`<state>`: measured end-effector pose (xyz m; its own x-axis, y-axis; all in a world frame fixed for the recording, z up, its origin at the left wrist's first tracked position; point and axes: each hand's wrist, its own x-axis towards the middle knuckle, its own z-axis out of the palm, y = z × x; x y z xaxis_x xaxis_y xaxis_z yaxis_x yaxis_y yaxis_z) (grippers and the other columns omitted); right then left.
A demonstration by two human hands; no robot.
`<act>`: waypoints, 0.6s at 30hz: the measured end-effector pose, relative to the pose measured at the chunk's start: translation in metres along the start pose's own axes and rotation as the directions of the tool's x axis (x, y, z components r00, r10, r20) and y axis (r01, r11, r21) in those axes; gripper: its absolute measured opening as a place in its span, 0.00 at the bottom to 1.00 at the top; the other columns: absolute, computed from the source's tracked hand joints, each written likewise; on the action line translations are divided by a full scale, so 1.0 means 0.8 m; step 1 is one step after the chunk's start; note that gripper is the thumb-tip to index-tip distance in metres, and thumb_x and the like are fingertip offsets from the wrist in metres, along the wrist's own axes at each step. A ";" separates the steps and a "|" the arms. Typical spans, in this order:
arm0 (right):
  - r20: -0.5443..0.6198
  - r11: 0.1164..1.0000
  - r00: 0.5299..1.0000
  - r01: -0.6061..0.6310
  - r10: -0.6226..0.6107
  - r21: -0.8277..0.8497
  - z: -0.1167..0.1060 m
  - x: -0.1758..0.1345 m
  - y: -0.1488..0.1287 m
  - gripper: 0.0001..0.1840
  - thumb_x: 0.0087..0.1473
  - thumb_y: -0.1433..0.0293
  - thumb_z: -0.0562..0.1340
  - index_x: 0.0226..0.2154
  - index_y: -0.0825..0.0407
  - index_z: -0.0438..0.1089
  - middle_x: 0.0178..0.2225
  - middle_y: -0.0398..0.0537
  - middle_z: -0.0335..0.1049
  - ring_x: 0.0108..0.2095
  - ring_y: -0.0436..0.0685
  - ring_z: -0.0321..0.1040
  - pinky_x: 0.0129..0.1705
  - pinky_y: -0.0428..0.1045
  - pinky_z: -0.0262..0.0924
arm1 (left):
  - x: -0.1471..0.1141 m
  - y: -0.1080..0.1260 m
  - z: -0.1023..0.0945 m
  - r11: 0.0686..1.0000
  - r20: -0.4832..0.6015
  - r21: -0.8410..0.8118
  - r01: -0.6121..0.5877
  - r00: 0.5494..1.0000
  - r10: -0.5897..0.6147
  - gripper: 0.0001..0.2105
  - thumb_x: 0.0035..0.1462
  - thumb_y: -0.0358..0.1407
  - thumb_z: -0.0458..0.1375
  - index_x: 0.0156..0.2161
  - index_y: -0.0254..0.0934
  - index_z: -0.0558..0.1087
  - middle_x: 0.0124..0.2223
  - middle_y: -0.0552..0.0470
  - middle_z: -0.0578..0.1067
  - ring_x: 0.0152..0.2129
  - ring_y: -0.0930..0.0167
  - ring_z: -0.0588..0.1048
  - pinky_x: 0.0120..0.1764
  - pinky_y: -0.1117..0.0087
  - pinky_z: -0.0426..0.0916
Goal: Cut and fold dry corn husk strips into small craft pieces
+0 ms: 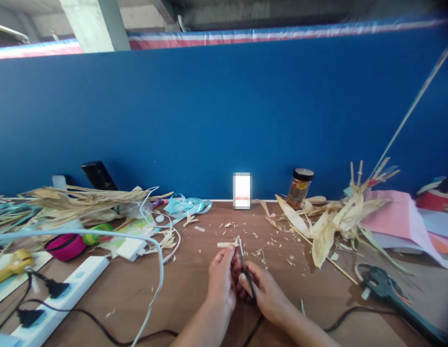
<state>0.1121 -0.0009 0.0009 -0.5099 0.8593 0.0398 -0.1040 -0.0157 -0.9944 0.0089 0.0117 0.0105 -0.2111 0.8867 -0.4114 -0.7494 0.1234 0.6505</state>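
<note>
My left hand is closed on a short pale strip of dried husk, pinched between thumb and fingers. Close beside it, my right hand grips a pair of scissors with dark handles, blades pointing away from me. The blade tips are at the right end of the strip; whether they touch it I cannot tell. Small cut husk scraps lie scattered on the brown table around and beyond both hands.
Dried husks and a lidded jar stand at right, with a black-handled tool nearer. Left are a husk pile, blue ribbon, a white power strip and loose cables. A blue partition closes the back.
</note>
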 end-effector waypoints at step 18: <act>0.004 0.999 0.999 -0.043 0.043 -0.008 -0.001 0.000 0.008 0.12 0.52 0.62 0.55 0.33 0.54 0.62 0.21 0.40 0.62 0.20 0.46 0.59 0.22 0.41 0.52 | 0.005 -0.005 -0.002 0.999 0.008 -0.034 -0.029 1.000 0.029 0.09 0.43 0.35 0.60 0.26 0.34 0.65 0.18 0.58 0.66 0.12 0.81 0.63 0.15 0.82 0.57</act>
<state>0.1121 -0.0002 -0.0055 -0.5171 0.8559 -0.0029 -0.0755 -0.0490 -0.9959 0.0099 0.0141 0.0055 -0.2276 0.8934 -0.3874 -0.7640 0.0829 0.6399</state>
